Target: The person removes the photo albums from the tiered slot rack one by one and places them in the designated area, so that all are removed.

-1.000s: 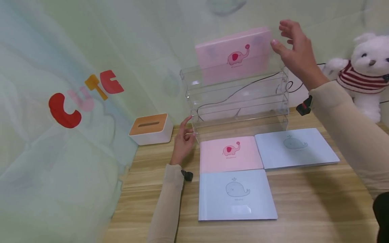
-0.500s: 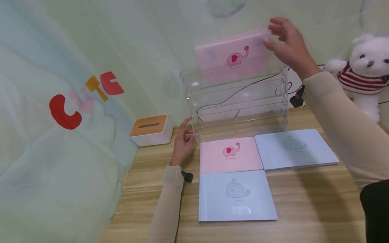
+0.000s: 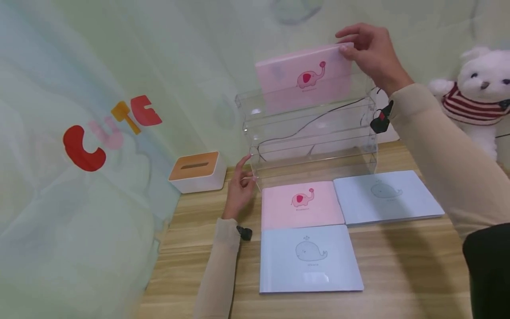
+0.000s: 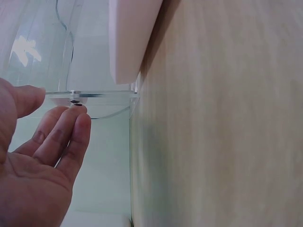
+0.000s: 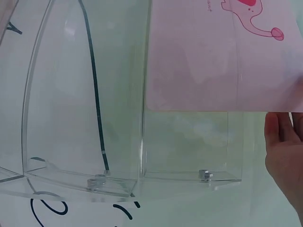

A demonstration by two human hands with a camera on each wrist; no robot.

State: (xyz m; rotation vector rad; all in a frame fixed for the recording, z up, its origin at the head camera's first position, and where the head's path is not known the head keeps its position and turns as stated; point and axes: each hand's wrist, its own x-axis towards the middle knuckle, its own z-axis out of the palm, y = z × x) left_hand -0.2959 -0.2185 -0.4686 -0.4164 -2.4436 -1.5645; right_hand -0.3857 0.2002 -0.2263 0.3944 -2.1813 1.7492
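Observation:
In the head view, a pink elephant book (image 3: 287, 75) stands upright in the top tier of a clear acrylic rack (image 3: 311, 166). My right hand (image 3: 372, 55) pinches the book's upper right corner, thumb on the front cover and fingers behind. The right wrist view shows those fingers (image 5: 277, 130) at the book's edge. My left hand (image 3: 239, 188) rests against the rack's left side, low down. Its fingers (image 4: 61, 137) stretch out to the side panel in the left wrist view, thumb apart from them.
On the wooden table in front of the rack lie another pink elephant book (image 3: 279, 212) and two blue whale books (image 3: 279, 266). A tissue box (image 3: 197, 181) stands at the left, a white teddy bear (image 3: 484, 95) at the right. A black cable (image 3: 311, 126) runs behind the rack.
My right hand has moved left from beside the rack's top to the pink book's corner and taken hold of it. My left hand has stayed at the rack's side.

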